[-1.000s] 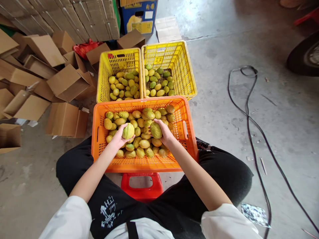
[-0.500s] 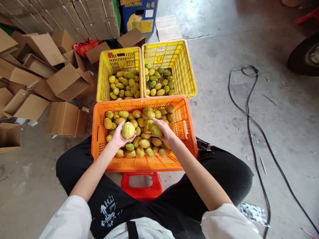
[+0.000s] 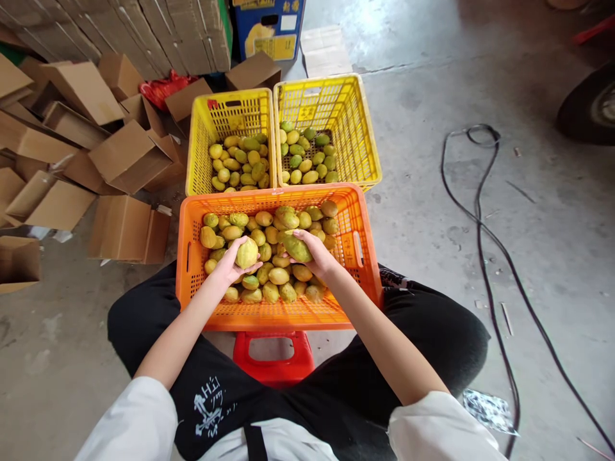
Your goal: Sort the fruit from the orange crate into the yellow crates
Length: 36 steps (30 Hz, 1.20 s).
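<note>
My left hand [image 3: 234, 262] is closed around a pale yellow, faintly ribbed fruit [image 3: 246, 253], holding it above an orange plastic crate [image 3: 283, 317]. To the right, my right hand [image 3: 317, 251] grips a greener, oval fruit [image 3: 297, 247], thumb on top; its other fingers are mostly hidden beneath. Below both hands lie several loose yellow-green fruits [image 3: 278, 276] of a similar kind in the crate. The crate stands between my knees, partly over a red plastic stool [image 3: 273, 371].
Behind the orange crate stand a left yellow crate [image 3: 199, 147] and a right yellow crate [image 3: 355, 134], both holding fruit. Cardboard boxes [image 3: 129, 157] are heaped at the left. A black cable [image 3: 478, 221] runs across the concrete floor at right, and a wheel [image 3: 589, 109] shows beyond.
The fruit in my left hand has turned a little, so its ribbed end shows less. The greener fruit in my right hand has shifted slightly left. Both hands stay over the orange crate.
</note>
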Tool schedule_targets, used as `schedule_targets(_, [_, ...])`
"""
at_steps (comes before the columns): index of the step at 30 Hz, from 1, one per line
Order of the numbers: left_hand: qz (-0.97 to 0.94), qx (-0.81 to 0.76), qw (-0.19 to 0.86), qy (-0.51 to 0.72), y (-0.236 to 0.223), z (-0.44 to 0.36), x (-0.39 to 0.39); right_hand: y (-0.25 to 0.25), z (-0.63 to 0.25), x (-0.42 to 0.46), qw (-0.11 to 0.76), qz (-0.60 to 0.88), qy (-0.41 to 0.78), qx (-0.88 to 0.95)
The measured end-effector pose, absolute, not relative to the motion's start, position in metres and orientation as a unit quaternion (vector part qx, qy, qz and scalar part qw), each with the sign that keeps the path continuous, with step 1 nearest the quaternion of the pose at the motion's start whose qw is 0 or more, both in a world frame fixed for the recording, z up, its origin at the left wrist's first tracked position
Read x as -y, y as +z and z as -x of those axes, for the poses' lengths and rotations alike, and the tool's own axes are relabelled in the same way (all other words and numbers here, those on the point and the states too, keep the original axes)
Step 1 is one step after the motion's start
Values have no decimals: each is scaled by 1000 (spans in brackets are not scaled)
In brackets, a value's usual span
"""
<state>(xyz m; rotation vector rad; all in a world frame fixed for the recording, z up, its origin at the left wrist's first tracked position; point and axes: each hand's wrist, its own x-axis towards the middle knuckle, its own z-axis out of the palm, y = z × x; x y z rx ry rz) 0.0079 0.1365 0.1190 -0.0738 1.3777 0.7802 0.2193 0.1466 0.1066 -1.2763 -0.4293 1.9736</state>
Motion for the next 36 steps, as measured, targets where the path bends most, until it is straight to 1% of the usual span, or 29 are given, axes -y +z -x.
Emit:
schedule_targets(7, [37,-582,740,335,118,-8,-137,109,-219,-149,348,475,805,70])
schedule_targets(10, [44,-577,742,338,116,-6,-137,104,-217,-145,336,508,793,5])
schedule_targets(15, [66,-582,739,332,115,-4,-136,93,-219,-148,340,554,747,-139])
schedule_targets(17, [70,-590,736,326,113,-4,-134,93,-224,-156,360,542,742,-163])
schedule_targets(19, [78,-598,733,315,109,-4,-132,98,-231,-167,427,490,748,-132])
schedule_targets(22, [92,-602,732,304,103,-3,-128,116,-246,-180,565,365,739,-28])
schedule_targets(24, [98,-601,731,307,99,-3,-127,130,-255,-182,610,321,724,1])
schedule_targets(26, [100,-604,727,312,98,-3,-127,142,-261,-180,622,313,718,5])
schedule_targets(29, [110,-616,714,315,97,-4,-127,147,-259,-174,603,340,722,7])
schedule_targets(33, [155,-609,717,303,93,-7,-120,134,-252,-171,564,357,744,-3])
schedule_targets(36, [211,-597,724,275,88,-13,-112,122,-254,-173,567,351,745,-17])
